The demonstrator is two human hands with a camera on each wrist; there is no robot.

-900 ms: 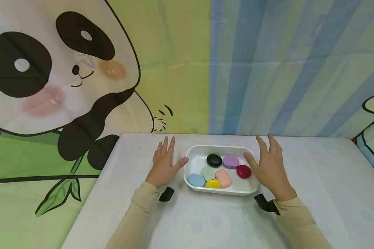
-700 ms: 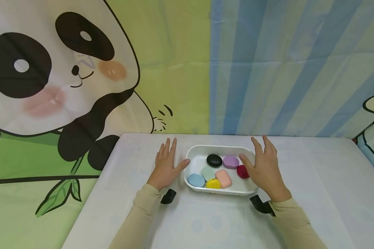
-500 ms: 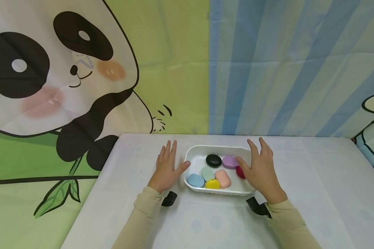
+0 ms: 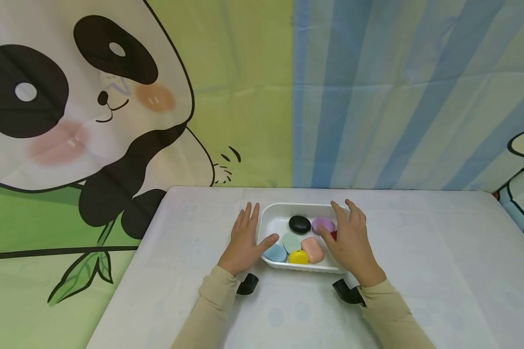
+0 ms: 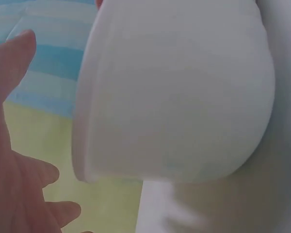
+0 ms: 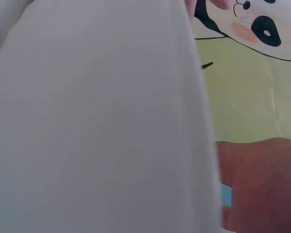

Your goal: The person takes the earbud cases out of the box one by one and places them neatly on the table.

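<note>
A white tray with rounded corners stands on the table, holding several smooth coloured pieces. They include a black oval, a purple oval, a mint piece, a light blue disc, a yellow round piece and a pink rounded block. My left hand hovers at the left rim, fingers spread and thumb over the tray. Over the right end is my right hand, fingers apart, mostly hiding a red piece. Both wrist views show the tray's outer wall close up.
A white cloth covers the table. Behind it hangs a printed backdrop with a panda on the left and blue stripes on the right. Black curved pieces sit at both wrists.
Both hands have come nearer together and lower. The right hand has moved left over the tray and now covers most of the red piece; the left has moved right to the rim.
</note>
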